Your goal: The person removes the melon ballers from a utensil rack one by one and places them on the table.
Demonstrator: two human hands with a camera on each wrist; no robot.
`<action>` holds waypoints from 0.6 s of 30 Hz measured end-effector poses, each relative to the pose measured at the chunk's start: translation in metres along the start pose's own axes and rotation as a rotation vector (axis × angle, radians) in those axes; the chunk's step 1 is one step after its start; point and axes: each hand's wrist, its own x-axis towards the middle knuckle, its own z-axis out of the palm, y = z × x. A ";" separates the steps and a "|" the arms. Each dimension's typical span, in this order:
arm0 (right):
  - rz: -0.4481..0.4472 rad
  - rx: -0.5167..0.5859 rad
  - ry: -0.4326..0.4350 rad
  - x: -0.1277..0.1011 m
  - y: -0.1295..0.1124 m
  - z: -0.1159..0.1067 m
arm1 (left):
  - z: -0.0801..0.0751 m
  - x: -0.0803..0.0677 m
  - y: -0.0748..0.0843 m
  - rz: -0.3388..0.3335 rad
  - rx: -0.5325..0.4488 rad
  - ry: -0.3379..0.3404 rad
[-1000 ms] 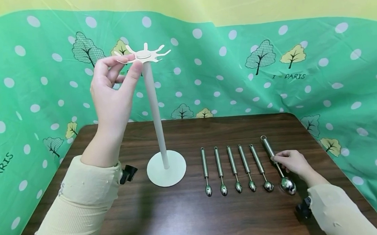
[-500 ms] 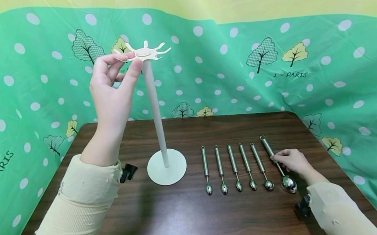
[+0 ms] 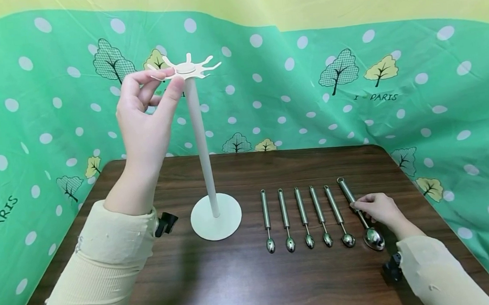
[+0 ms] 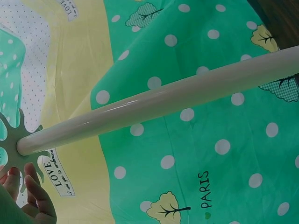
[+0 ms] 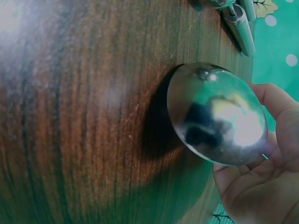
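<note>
A tall white stand [image 3: 201, 141] has a round base and a ring of curved hooks [image 3: 196, 69] at its top. My left hand [image 3: 144, 117] pinches the left edge of that hook ring between thumb and fingers. In the left wrist view, the pole [image 4: 159, 101] crosses the frame. My right hand [image 3: 380, 211] pinches the handle of the largest metal scoop [image 3: 373, 239] at the right end of a row. Its rounded back faces the camera in the right wrist view, where the bowl [image 5: 217, 116] hides much of the handle and some fingers.
Several smaller metal scoops [image 3: 302, 215] lie side by side between the stand and my right hand, handles pointing away. The dark wooden table [image 3: 246, 286] reaches back to a green patterned cloth [image 3: 282, 87].
Both hands stay almost still, with the same holds. The large scoop's handle end has shifted very slightly left, closer to the neighbouring scoop; the camera view tilted a little.
</note>
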 end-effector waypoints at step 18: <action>0.044 0.042 0.008 -0.004 0.003 -0.002 | -0.001 0.006 0.003 -0.045 -0.031 -0.030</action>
